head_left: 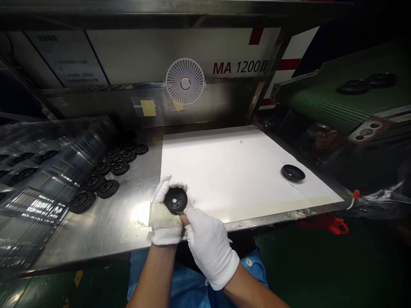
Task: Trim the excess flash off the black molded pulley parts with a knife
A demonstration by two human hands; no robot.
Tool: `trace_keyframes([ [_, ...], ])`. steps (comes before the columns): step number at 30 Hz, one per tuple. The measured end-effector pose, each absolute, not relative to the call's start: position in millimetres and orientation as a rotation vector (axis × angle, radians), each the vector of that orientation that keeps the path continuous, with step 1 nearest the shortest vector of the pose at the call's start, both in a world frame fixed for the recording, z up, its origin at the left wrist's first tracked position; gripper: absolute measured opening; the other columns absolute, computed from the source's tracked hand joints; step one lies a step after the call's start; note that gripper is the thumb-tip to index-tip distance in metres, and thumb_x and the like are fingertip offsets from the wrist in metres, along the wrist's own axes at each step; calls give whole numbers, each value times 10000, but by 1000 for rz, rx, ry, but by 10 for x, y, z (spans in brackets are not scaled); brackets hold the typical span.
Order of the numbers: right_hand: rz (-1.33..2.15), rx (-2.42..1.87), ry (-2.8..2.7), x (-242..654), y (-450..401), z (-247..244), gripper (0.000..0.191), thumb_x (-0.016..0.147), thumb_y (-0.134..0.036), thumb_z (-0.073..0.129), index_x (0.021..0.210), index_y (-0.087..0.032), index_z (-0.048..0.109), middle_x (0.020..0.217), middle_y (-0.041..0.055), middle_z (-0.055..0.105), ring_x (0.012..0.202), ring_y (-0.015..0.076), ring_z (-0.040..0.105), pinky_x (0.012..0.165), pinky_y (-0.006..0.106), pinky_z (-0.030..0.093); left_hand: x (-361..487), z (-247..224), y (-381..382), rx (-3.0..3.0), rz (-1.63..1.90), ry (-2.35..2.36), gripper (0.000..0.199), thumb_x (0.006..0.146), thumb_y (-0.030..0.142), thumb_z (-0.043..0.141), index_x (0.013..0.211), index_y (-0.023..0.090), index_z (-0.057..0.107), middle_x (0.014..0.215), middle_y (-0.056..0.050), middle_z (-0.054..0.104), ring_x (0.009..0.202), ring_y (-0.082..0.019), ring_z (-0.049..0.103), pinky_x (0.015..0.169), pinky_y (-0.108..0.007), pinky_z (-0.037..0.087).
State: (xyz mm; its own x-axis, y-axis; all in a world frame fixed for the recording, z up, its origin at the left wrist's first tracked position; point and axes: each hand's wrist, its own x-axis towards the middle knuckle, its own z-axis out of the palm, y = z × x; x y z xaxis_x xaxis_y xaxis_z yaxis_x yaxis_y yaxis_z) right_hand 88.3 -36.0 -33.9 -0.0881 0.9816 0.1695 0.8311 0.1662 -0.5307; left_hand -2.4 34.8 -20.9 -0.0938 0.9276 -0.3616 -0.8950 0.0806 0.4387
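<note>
Noted at left of frame: clear trays [66,179], with black discs [108,188] on the tabletop [138,182] beside. At lower centre: left hand [165,214], fingers curled round one disc [180,204]; right hand [210,244], fingers pinching a thin tool [180,213], apparently a blade, at or near its lower rim. At right: another disc [293,173] on a white sheet [224,171]. Judged in hand: rim trimming. Calls for steady left grip, light pressure.

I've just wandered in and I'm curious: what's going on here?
Someone in white gloves holds a round black part in the left hand. The right hand is at its near edge, perhaps with a small tool. A similar part lies on the white sheet; more parts sit on the metal table at left.
</note>
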Motion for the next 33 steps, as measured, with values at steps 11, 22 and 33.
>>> trace_keyframes([
  [11, 340, -1775, -1929, 1039, -314, -349, 160, 964, -264, 411, 862, -239, 532, 730, -21, 588, 623, 157, 517, 570, 288, 234, -45, -251, 318, 47, 1391, 572, 195, 777, 153, 596, 969, 144, 629, 704, -13, 584, 690, -126, 586, 727, -306, 522],
  [22, 414, -1716, -1908, 901, -359, -342, 181, 957, -264, 398, 813, -238, 504, 721, -27, 572, 613, 151, 500, 573, 280, 244, 23, -212, 342, 57, 1528, 609, 206, 774, 140, 598, 975, 169, 628, 751, -10, 613, 748, -133, 611, 828, -345, 511],
  [33, 356, -1753, -1890, 999, -349, -356, 163, 954, -256, 416, 824, -243, 512, 718, -29, 577, 632, 158, 525, 579, 284, 242, -20, -256, 347, 48, 1425, 602, 178, 765, 157, 591, 936, 151, 640, 678, -4, 576, 656, -120, 583, 722, -311, 527],
])
